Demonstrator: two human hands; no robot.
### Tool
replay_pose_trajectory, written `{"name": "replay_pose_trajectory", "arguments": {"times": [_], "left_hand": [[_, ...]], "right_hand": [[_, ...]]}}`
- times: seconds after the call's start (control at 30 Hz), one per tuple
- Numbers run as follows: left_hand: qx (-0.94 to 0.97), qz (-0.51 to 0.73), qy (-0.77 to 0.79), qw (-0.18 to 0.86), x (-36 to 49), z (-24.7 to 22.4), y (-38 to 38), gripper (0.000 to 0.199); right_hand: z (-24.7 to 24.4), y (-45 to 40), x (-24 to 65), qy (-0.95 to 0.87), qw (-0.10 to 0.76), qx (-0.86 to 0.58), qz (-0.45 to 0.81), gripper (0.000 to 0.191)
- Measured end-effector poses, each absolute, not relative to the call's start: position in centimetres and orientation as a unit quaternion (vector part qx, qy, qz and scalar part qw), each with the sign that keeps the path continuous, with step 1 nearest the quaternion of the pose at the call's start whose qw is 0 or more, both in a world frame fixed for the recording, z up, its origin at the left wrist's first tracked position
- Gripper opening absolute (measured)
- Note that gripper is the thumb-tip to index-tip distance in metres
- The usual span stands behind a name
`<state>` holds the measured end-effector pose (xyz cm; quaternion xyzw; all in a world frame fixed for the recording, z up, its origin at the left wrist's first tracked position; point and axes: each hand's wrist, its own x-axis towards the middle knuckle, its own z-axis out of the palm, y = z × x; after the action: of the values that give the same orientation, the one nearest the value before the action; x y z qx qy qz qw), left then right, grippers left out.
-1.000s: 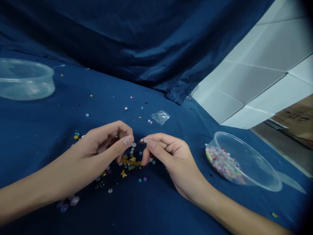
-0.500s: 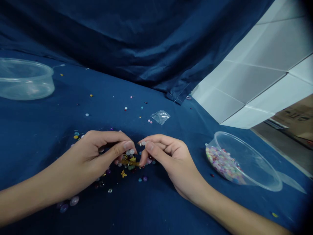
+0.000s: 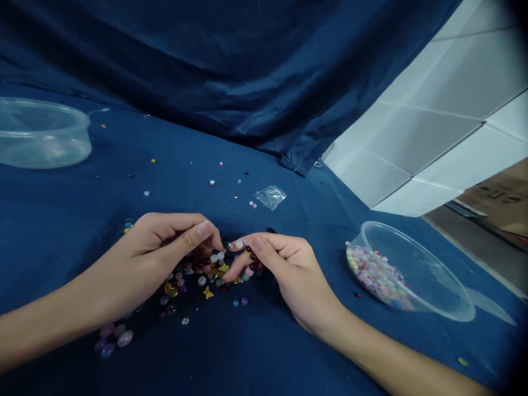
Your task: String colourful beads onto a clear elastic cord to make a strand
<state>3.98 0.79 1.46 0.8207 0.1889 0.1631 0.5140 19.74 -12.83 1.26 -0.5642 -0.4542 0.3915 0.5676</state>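
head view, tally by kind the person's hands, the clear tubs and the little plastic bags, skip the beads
Hands: 2 (left hand, right hand)
Clear tubs: 2 (left tub, right tub)
Plastic bag: 1
Total: 5

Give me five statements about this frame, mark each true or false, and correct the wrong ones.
1. A clear round plastic bowl on the right of the view holds small multicoloured beads. True.
2. A gold butterfly-shaped charm lies on the dark blue cloth. True.
3. The right hand lies flat, fingers spread. False: the right hand's thumb and forefinger close at a small white bead.
4. A clear plastic packet lies beyond both hands. True.
5. The white tiled surface is on the left. False: the white tiled surface is on the right.
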Motion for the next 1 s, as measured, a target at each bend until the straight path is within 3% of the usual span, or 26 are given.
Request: {"name": "replay_pose_trajectory", "arguments": {"times": [0.53, 0.73, 1.0], "left_hand": [[0.782, 0.184, 0.174, 0.569, 4.05, 1.59, 0.32, 0.037], [0.797, 0.192, 0.175, 0.546, 3.91, 1.4, 0.4, 0.039], [0.751, 0.173, 0.149, 0.62, 4.34, 1.33, 0.67, 0.039]], "right_hand": [[1.12, -12.66, 19.49, -0.43, 0.592, -0.571, 0.371, 0.031], [1.02, -12.74, 19.57, -0.467, 0.595, -0.577, 0.308, 0.032], [1.68, -13.51, 19.52, -0.444, 0.641, -0.509, 0.364, 0.029]]}}
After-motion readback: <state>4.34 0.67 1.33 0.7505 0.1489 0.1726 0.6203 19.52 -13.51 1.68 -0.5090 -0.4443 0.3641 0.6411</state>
